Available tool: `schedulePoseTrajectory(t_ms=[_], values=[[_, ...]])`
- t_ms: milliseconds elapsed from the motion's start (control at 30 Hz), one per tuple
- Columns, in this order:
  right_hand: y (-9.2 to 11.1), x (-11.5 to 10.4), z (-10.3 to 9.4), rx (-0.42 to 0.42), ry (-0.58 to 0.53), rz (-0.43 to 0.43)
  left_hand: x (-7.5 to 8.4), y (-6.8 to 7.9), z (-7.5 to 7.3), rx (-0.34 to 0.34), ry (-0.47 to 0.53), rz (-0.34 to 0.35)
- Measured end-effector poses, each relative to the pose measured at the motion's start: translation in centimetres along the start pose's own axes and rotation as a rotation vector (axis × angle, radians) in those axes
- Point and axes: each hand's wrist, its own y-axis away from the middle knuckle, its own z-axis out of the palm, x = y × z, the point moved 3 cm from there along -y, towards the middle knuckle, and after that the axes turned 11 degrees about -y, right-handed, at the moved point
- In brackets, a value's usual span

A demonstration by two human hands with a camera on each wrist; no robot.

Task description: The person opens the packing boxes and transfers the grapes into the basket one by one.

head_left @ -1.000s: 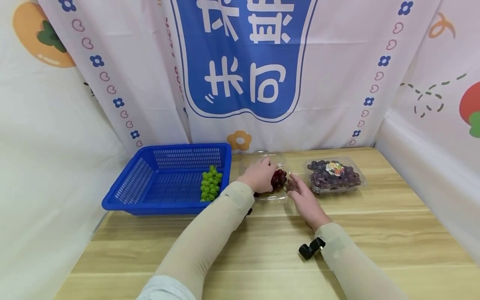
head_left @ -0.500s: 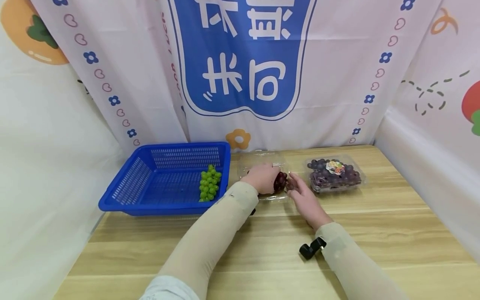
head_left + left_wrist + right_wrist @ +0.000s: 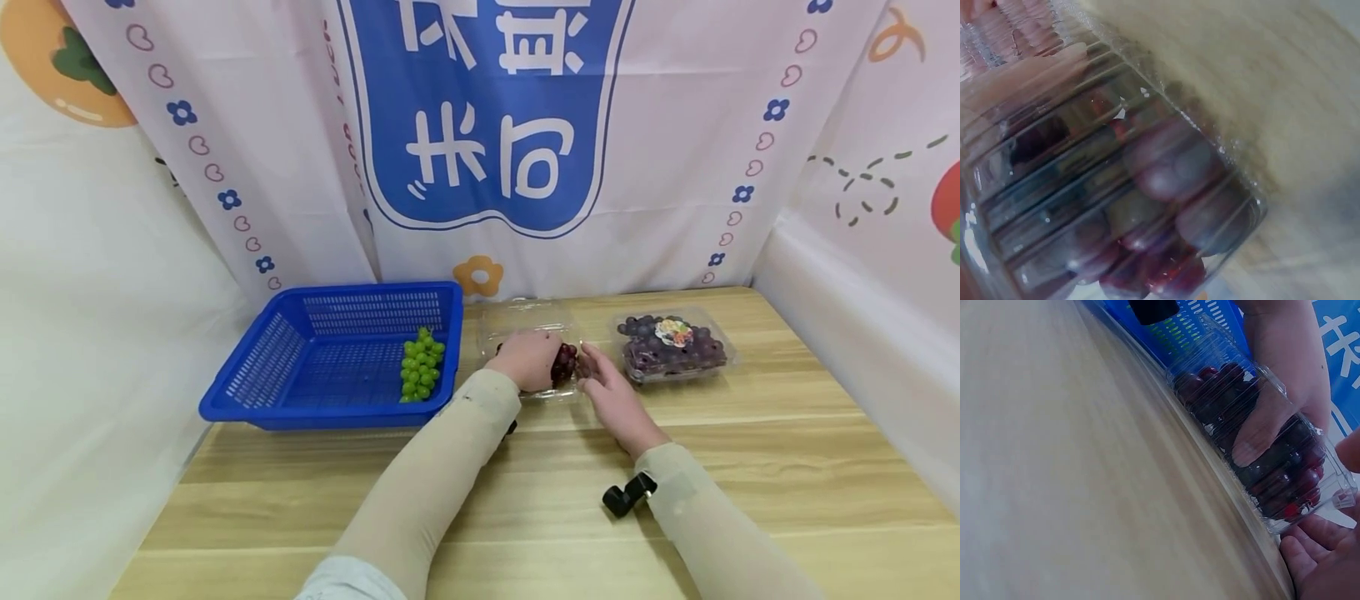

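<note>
A clear plastic clamshell box [image 3: 525,313] of dark red grapes [image 3: 565,364] lies with its lid folded back, in the middle rear of the table. My left hand [image 3: 527,360] reaches down into it and grips the bunch; in the right wrist view its thumb [image 3: 1257,439] shows through the clear wall, pressed among the grapes. The other fingers are hidden behind the fruit. At the box's right end, my right hand [image 3: 615,404] holds the plastic, thumb above and fingers low. Grapes [image 3: 1172,159] fill the left wrist view behind the ribbed wall.
Left of the box stands a blue perforated basket [image 3: 247,404] with a bunch of green grapes [image 3: 422,367] at its right side. A closed, labelled box of dark grapes [image 3: 675,354] sits to the right. A printed cloth [image 3: 675,167] hangs behind the wooden table [image 3: 555,517].
My left hand has sunk lower into the box, its raised knuckles flattening down over the grapes. The right hand stays at the box's end. The head view has shifted slightly.
</note>
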Motion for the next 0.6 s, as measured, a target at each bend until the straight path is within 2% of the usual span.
schedulePoseTrajectory(t_ms=[300, 600], values=[[0.32, -0.21, -0.02, 0.022, 0.03, 0.0, 0.4, -0.01, 0.3, 0.001, 0.011, -0.005], [0.3, -0.51, 0.21, 0.007, -0.003, -0.009, -0.19, -0.74, 0.95, 0.02, 0.036, -0.019]])
